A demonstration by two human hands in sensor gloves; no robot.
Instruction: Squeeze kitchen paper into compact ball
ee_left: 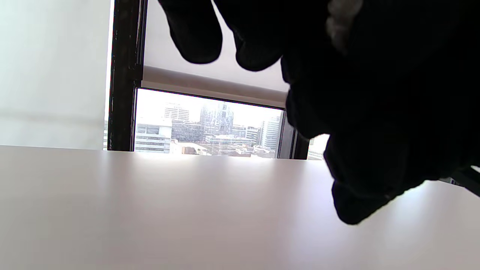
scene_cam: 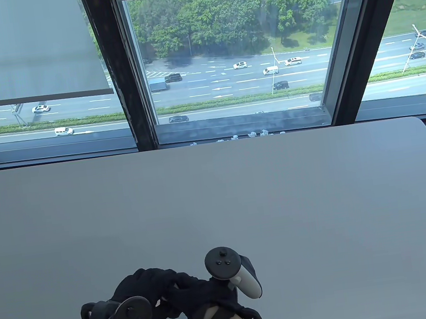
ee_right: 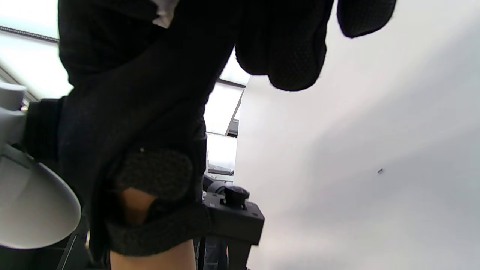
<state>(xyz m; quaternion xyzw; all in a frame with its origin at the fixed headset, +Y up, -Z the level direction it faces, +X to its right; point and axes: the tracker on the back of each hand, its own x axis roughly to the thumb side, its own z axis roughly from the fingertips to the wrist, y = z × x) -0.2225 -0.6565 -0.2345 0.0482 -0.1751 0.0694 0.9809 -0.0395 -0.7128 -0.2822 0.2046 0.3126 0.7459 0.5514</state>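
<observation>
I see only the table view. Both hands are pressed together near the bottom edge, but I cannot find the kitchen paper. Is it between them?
Observer: Yes. In the left wrist view a small white patch of kitchen paper shows where the left hand and right hand close together.
Operator: Does the right wrist view show it too?
Observer: Only a white corner at that view's top edge; the dark gloves hide the rest.
Operator: Is anything lying on the table beside the hands?
Observer: The right wrist view shows one tiny dark speck on the table, apart from the hands.
</observation>
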